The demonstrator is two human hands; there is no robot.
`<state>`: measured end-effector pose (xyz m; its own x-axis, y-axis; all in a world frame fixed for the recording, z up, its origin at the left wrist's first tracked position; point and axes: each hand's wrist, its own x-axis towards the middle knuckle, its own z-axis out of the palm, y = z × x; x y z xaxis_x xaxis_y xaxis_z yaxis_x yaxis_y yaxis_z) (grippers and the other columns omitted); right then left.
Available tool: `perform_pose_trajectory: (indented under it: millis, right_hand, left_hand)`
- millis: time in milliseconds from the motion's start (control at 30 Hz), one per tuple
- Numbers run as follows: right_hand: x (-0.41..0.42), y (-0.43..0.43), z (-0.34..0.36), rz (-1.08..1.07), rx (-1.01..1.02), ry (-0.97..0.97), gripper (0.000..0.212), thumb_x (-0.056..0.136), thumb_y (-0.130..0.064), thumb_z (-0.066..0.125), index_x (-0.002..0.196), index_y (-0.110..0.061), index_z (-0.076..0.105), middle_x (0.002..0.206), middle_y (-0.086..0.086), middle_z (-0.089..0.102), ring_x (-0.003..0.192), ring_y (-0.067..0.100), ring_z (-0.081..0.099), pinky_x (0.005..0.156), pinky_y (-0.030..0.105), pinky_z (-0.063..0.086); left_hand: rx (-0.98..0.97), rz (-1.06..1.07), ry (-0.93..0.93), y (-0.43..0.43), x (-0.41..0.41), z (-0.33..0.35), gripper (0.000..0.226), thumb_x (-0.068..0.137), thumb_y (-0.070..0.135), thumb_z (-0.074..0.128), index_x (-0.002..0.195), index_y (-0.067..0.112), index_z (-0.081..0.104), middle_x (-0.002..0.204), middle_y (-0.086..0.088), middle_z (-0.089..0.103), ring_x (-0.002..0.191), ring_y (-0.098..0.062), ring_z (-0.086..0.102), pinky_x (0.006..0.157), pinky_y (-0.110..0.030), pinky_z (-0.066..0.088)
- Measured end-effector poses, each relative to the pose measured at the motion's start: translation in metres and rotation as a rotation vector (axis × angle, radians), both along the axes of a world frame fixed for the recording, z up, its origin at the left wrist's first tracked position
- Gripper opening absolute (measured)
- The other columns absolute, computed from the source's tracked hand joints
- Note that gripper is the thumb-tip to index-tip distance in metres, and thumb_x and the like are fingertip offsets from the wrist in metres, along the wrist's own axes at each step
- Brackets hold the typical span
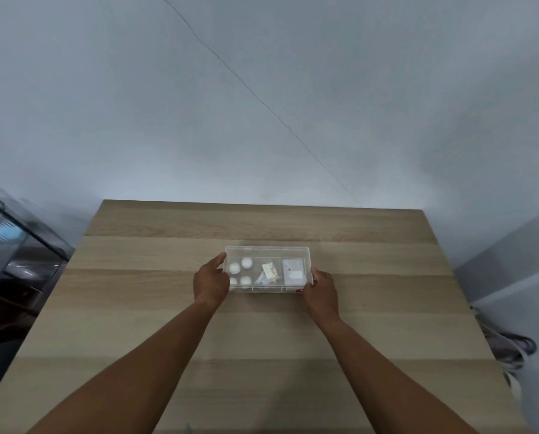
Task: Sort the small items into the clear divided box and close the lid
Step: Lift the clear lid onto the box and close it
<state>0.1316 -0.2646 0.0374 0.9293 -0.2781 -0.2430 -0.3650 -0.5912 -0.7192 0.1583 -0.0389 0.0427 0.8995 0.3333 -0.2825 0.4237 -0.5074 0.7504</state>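
Observation:
The clear divided box (266,251) lies in the middle of the wooden table (168,308), its lid down over three compartments. Several white round items (246,263) fill the left compartment. Small shiny packets (268,272) lie in the middle one, and a flat card with a red mark (293,269) rests in the right one. My left hand (211,281) grips the box's left end, thumb on the upper corner. My right hand (321,289) holds the right end near the front corner, beside a small red clasp (299,290).
A dark transparent bin (14,255) with papers stands off the table's left side. Cables and a grey bundle (509,349) lie on the floor to the right. A pale wall rises behind the table's far edge.

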Motion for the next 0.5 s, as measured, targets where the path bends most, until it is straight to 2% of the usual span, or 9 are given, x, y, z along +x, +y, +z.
perform_pose_trajectory:
  millis: [200, 500]
  right_hand:
    - [0.0002, 0.0002, -0.0027, -0.004, -0.003, -0.010, 0.044, 0.090, 0.000, 0.042, 0.133, -0.003, 0.051, 0.133, 0.018, 0.051, 0.122, 0.028, 0.051, 0.099, 0.029, 0.041]
    - [-0.0014, 0.0012, -0.0042, -0.012, 0.018, -0.004, 0.048, 0.091, -0.001, 0.044, 0.139, -0.002, 0.043, 0.139, 0.018, 0.046, 0.128, 0.028, 0.047, 0.104, 0.029, 0.037]
  left_hand:
    - [0.025, -0.044, 0.007, -0.0009, 0.0014, -0.0010, 0.062, 0.083, -0.008, 0.044, 0.136, 0.022, 0.055, 0.135, -0.008, 0.063, 0.120, -0.021, 0.061, 0.094, -0.026, 0.046]
    - [0.005, -0.098, 0.014, 0.0034, -0.0029, -0.0034, 0.063, 0.084, -0.006, 0.045, 0.141, 0.022, 0.050, 0.138, -0.010, 0.060, 0.124, -0.023, 0.058, 0.099, -0.031, 0.046]
